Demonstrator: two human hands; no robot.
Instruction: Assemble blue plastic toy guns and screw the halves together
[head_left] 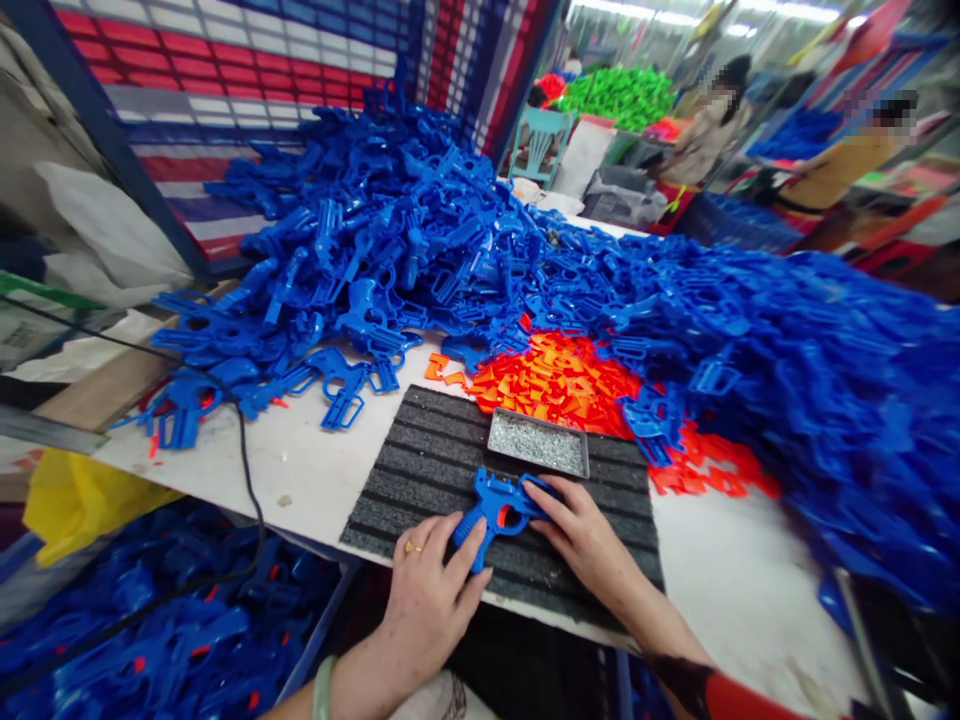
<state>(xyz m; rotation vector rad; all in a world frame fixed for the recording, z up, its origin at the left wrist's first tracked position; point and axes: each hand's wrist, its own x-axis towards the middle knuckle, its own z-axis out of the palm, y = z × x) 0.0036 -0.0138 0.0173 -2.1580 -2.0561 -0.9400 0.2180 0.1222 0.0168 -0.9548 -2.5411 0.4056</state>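
Observation:
A blue plastic toy gun (pixel 491 510) with an orange trigger lies on a dark grey ribbed mat (pixel 405 460). My left hand (pixel 435 575), with a ring on one finger, is closed on its grip. At the other end, my right hand (pixel 574 525) has its fingers closed on the barrel part; the fingertips' undersides are hidden. Just beyond the toy gun, a shallow tray (pixel 538 443) of small silvery pieces rests on the mat. Behind that tray is a heap of small orange plastic parts (pixel 562 375).
Large heaps of blue toy gun parts (pixel 420 230) cover the back and right of the white table (pixel 315 480). A black cable (pixel 244 450) hangs over the left edge, above a bin of blue toy guns (pixel 202 600). Other people (pixel 705 130) are in the background.

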